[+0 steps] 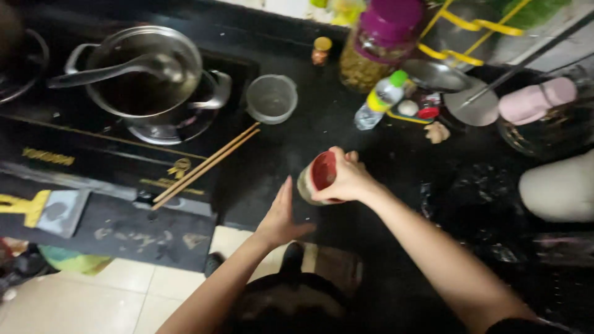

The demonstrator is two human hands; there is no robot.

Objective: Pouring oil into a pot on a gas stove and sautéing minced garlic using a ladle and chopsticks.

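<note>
- The right hand [348, 179] clamps around a red-lidded round jar [318, 178], tilted sideways above the black worktop [278, 161] for grip.
- The left hand [281, 216] hovers flat and spread just beside it, holding nothing.

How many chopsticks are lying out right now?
2: a pair of chopsticks lies side by side, slanting from the stove's front edge towards the small grey bowl. Others may be hidden out of view.

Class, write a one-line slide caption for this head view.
Right hand tilts a red-lidded jar over the dark counter; left hand open beside it.
</note>
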